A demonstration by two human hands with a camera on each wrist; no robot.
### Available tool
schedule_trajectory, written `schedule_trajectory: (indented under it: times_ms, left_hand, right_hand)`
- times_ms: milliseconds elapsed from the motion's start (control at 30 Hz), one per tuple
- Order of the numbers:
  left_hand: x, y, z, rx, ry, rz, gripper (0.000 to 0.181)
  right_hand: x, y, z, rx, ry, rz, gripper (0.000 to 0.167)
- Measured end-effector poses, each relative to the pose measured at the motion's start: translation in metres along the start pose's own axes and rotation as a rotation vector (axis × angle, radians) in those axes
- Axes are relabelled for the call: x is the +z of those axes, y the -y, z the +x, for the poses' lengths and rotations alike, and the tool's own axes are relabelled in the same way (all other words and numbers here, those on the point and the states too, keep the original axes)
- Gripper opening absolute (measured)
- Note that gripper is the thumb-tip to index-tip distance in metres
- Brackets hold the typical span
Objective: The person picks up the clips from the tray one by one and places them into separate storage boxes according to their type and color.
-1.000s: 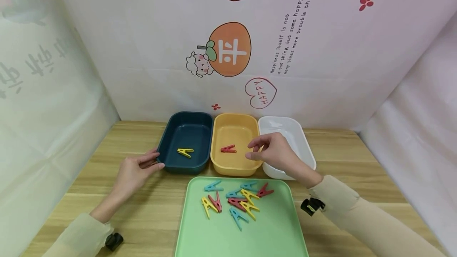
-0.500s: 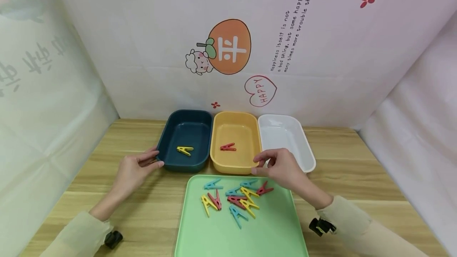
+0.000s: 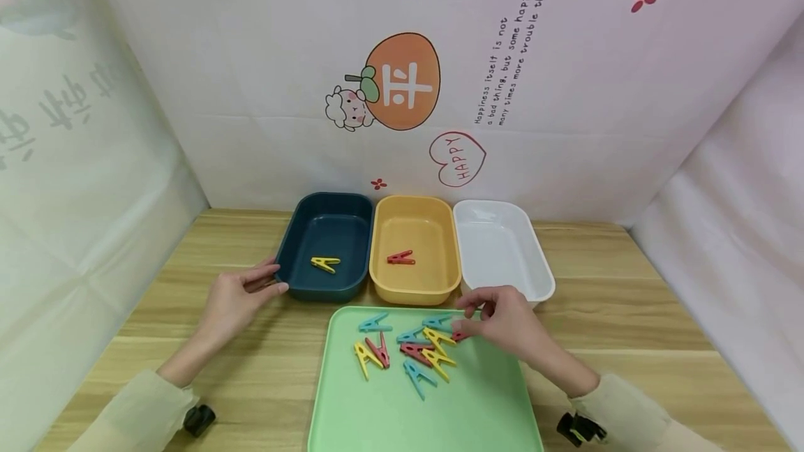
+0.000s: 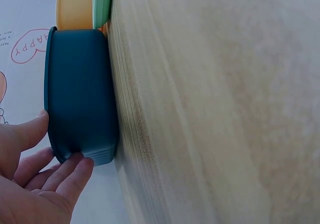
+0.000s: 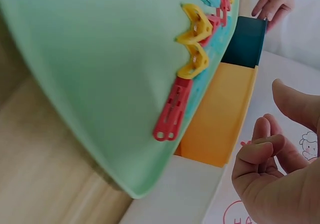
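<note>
My left hand (image 3: 235, 302) rests at the near left corner of the dark blue box (image 3: 326, 295), its fingers touching the outside in the left wrist view. Inside that box lies a yellow clothespin (image 3: 324, 264). A red clothespin (image 3: 400, 257) lies in the yellow box (image 3: 414, 295). My right hand (image 3: 502, 319) is over the far right corner of the green tray (image 3: 465, 410), fingers loosely bent, nothing between them. It partly hides a red clothespin (image 5: 173, 109) in the head view. Blue, yellow and red clothespins, such as a blue one (image 3: 417, 377), lie on the tray.
A white box (image 3: 543, 277) stands right of the yellow one. The three boxes line up side by side against the printed backdrop (image 3: 301, 89). White cloth walls close off both sides of the wooden table (image 3: 603, 277).
My right hand has drawn back from above the yellow and white boxes to the tray's far right corner. The left hand stays at the dark blue box.
</note>
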State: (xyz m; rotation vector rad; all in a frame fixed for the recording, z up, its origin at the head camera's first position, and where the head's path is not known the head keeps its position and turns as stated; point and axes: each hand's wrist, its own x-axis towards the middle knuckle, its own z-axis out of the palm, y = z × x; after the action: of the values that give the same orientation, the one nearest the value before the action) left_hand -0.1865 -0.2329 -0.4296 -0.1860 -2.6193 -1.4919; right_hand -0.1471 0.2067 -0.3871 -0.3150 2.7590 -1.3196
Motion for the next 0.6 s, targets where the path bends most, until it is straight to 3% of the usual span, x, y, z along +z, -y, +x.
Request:
schedule_trajectory:
  times_ms: [333,600]
  left_hand:
    - [0.001,0.001,0.0,0.008,-0.006,0.003,0.048]
    - [0.0,0.001,0.001,0.005,-0.005,0.002,0.048]
  right_hand:
    - [0.002,-0.011,-0.013,-0.038,0.008,0.006,0.021]
    - [0.007,-0.013,-0.017,-0.014,0.045,0.021,0.02]
